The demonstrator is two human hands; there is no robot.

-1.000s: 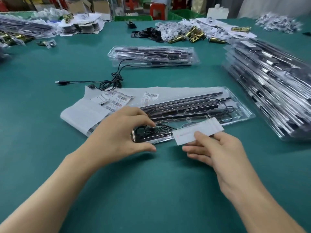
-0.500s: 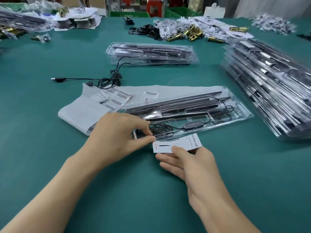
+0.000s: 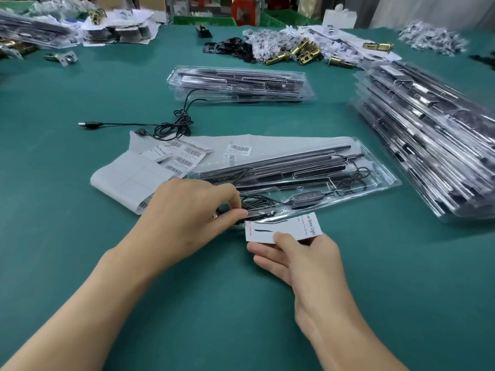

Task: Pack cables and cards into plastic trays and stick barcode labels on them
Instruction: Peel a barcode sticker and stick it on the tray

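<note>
Head view, right hand [image 3: 308, 266] pinching card [image 3: 284, 228], turned printed-side up, left hand [image 3: 184, 210] pinching tray [image 3: 385, 180].

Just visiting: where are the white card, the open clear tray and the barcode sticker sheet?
White card [image 3: 281, 229]: head view, middle of its printed face.
Clear tray [image 3: 383, 178]: head view, bare plastic at its right end.
Barcode sticker sheet [image 3: 184, 162]: head view, one printed sticker.

Packing workshop: a green-covered worktable [image 3: 80, 263] carries stacks of filled clear trays [image 3: 428, 135], barcode label sheets [image 3: 184, 156] and heaps of brass hardware [image 3: 302, 53], with green crates [image 3: 281, 18] behind.
</note>
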